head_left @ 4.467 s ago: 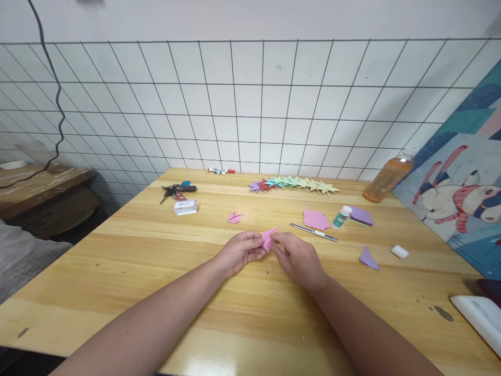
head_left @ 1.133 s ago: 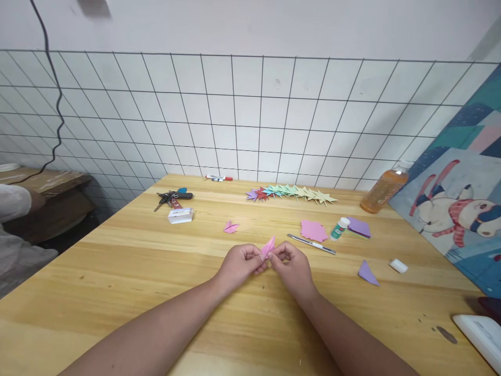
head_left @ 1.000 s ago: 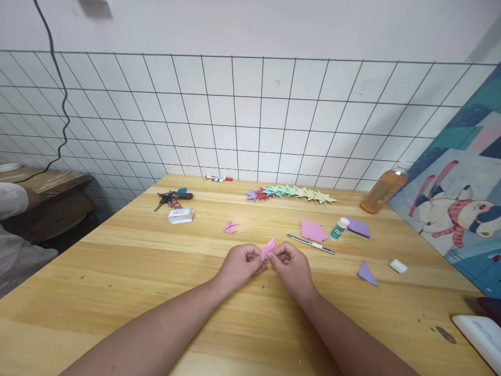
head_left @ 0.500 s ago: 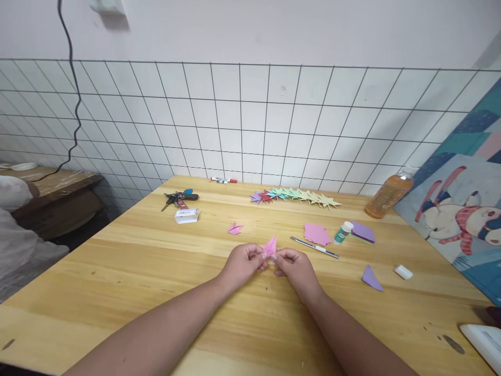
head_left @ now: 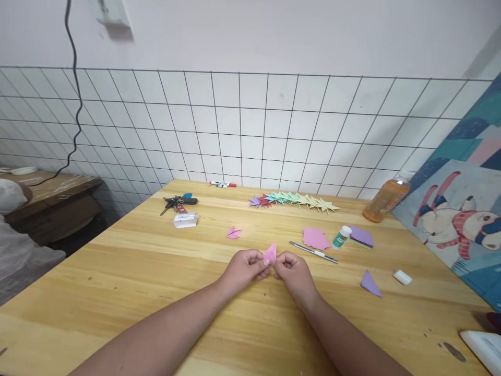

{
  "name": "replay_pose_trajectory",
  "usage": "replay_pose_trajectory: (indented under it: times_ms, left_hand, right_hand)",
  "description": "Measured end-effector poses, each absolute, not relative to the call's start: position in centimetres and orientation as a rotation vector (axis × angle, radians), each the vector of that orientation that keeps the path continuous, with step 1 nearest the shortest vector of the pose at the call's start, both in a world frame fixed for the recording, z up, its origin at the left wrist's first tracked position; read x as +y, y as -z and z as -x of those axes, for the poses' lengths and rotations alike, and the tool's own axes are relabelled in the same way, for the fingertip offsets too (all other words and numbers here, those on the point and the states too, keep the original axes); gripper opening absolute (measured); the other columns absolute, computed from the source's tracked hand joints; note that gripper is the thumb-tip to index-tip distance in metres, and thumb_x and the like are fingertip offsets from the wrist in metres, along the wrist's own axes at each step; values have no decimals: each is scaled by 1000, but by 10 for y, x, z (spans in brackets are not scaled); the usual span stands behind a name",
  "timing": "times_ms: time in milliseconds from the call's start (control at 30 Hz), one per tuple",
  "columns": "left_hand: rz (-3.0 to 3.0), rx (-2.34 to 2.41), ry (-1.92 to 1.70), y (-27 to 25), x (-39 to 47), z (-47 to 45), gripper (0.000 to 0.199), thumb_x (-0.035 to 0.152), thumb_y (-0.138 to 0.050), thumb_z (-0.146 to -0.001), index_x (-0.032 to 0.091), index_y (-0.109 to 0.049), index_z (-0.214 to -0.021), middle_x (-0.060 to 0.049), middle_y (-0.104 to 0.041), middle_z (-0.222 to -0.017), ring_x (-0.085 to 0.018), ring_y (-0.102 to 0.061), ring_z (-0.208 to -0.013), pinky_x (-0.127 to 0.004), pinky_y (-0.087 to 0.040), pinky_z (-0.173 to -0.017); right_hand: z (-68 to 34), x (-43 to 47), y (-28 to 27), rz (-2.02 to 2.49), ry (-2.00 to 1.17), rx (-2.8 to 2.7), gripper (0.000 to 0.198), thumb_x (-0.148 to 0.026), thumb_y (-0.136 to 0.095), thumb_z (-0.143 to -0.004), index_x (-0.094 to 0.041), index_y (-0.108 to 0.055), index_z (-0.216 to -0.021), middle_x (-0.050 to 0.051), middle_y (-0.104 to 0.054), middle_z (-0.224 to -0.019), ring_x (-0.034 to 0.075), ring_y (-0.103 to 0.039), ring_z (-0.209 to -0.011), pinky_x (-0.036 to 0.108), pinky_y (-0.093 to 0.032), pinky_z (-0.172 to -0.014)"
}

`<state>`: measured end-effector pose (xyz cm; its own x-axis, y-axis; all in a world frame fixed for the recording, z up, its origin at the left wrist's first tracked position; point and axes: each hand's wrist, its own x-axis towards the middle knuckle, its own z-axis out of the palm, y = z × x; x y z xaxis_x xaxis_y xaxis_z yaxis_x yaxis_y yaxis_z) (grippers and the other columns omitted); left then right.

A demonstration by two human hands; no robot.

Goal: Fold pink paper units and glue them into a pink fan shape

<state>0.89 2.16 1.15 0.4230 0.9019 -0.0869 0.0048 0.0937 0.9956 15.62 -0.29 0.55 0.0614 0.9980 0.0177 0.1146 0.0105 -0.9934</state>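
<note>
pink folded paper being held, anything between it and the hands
Nothing visible stands in the way: the left hand pinches the pink folded paper directly, and the right hand is at its lower right edge, though whether it touches is unclear.

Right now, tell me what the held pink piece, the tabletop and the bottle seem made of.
Held pink piece: likely matte paper, thin and folded. Tabletop: smooth wood or wood-look laminate, grain visible. Bottle: glossy, see-through, probably plastic; glass possible.
</note>
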Motion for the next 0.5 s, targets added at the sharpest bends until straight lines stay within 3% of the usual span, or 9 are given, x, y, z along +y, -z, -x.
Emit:
replay_pose_trajectory:
  times_ms: [200, 500]
  left_hand:
    - [-1348, 877, -846, -7, 19, -8, 33, 44, -63, -66, 13, -54, -63, 1, -55, -53, -9, -48, -47, -21, -36, -50]
    - [-1612, 933, -724, -4, 17, -4, 25, 38, -59, -69, 13, -59, -66, -2, -59, -56, -10, -50, -51, -19, -34, -50]
  right_hand:
    - [-152, -8, -16, 1176, -1235, -1272, 21, -36, -62, -66, -18, -58, -76, -1, -59, -64, 12, -55, -55, 23, -43, -51]
    - [-159, -4, -6, 1210, -1219, -1248, 31, -44, -68, -60, -15, -58, -59, 0, -60, -58, 13, -53, -55, 24, -43, -55]
